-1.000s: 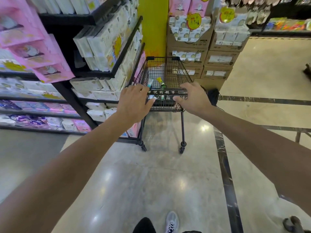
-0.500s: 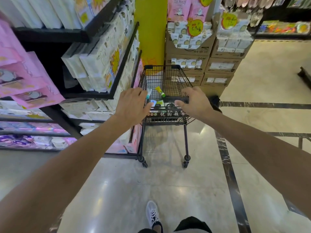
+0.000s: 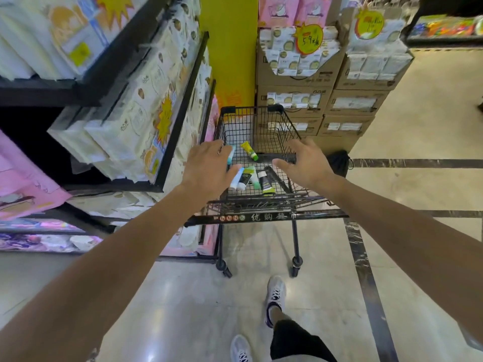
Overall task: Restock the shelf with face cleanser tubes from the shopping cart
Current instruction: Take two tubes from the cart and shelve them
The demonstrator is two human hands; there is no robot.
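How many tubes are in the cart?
5 show: a yellow tube further back, two white-blue tubes by the left hand, and two dark tubes nearer. More may hide under that hand.

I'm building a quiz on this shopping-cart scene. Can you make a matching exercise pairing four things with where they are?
Things:
1. yellow tube
2. cardboard boxes
3. black bag
4. left hand

Places:
A. on the floor right of the cart
B. in the basket, towards the front
C. stacked beyond the cart
D. over the basket's left side

Pairs: 1-B, 2-C, 3-A, 4-D
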